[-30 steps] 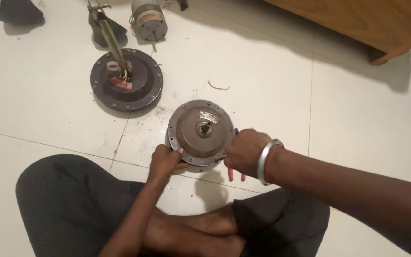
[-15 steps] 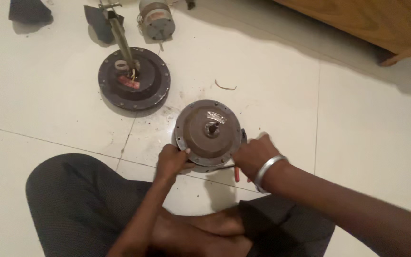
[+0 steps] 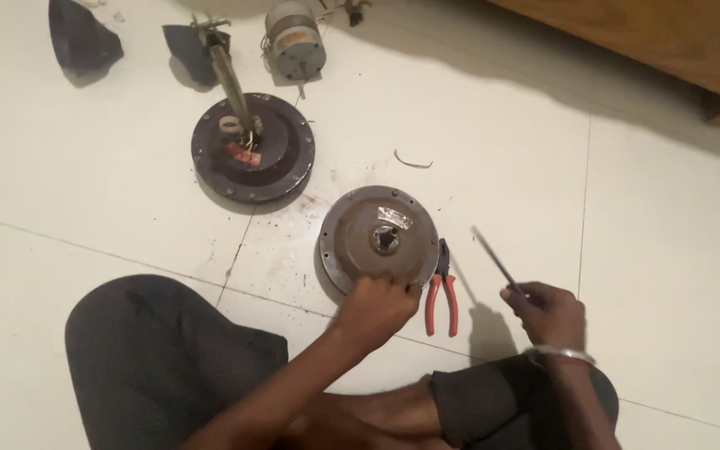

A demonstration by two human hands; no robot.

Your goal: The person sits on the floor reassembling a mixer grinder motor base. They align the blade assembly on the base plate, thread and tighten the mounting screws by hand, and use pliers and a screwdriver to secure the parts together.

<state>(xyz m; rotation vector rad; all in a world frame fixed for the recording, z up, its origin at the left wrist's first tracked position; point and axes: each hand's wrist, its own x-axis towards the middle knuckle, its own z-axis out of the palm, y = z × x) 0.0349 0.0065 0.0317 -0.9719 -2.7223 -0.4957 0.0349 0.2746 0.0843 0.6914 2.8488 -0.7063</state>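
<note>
The left hand (image 3: 379, 306) grips the near rim of one round motor housing (image 3: 379, 239) at frame centre. The right hand (image 3: 550, 313), lower right, is closed around one thin rod (image 3: 496, 260), probably a screwdriver, angled up-left. One pair of red-handled pliers (image 3: 442, 289) lies between them. A second housing (image 3: 252, 158) and one small motor (image 3: 294, 39) sit upper left.

A single head-worn camera looks steeply down and forward from a seated person's eye level onto the white tiled floor (image 3: 643, 208). It sits close, with the crossed legs along the bottom edge and a brown wooden furniture base (image 3: 668, 42) cutting the top right corner.
</note>
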